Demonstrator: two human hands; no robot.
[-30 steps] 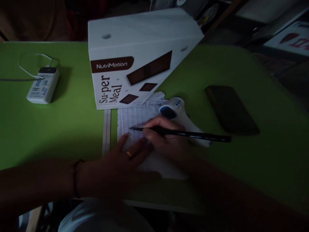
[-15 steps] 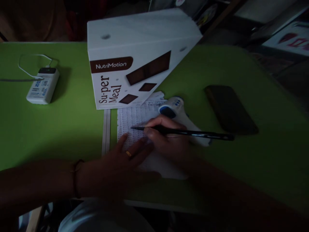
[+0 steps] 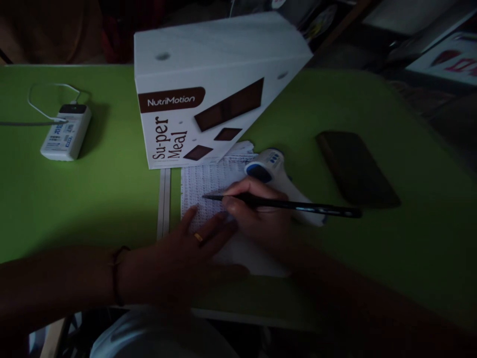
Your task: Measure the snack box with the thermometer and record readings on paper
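Black and pointed, the pen [image 3: 298, 205] is pinched by right fingers [image 3: 239, 209], left fingers [image 3: 209, 228] spread.

Your left hand [image 3: 182, 253]: one ring [image 3: 198, 237], yellow-gold, a narrow band, worn on a finger. Your left wrist: one bracelet [image 3: 116, 278], thin, dark, cord-like, with a small loop standing out at its upper edge; material too dim to tell. Both your forearms: bare. Your right hand [image 3: 257, 214]: bare. Your lap: one pale garment [image 3: 160, 335], whitish-grey in dim light, softly rounded; whether shirt or trousers, unclear.
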